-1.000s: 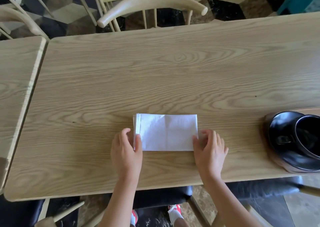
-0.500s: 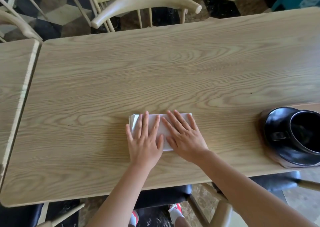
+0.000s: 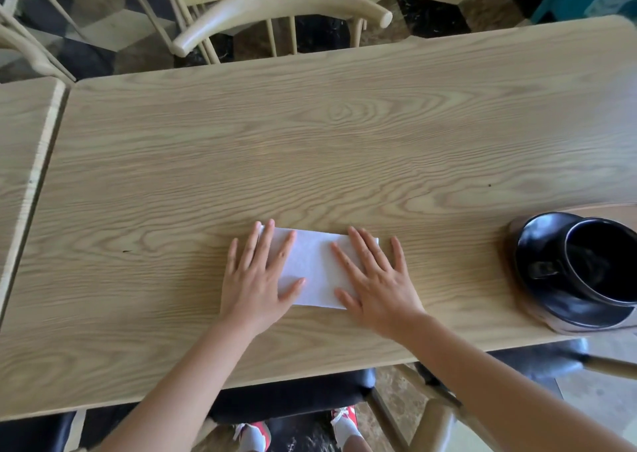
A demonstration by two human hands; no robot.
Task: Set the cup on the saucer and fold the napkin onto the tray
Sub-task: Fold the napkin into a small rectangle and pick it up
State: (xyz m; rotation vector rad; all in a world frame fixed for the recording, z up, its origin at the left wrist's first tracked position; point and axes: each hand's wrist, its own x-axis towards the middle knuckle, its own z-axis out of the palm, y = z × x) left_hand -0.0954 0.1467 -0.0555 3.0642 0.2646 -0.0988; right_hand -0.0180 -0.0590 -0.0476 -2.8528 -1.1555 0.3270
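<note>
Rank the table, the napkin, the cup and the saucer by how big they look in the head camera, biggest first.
1. table: fills most of the view.
2. saucer: cut off by the right edge, so this is unsure.
3. napkin: partly hidden under both hands, looks close to the saucer.
4. cup: also cut off.

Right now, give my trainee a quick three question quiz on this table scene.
1. True or false: the white napkin already lies on the wooden tray.
2. The black cup stands on: A) the bare table, B) the black saucer, C) the napkin.
3. What are the left hand and right hand doing?

Key: 1. False, it lies on the table. 2. B. 3. Pressing flat on the napkin, fingers straight.
</note>
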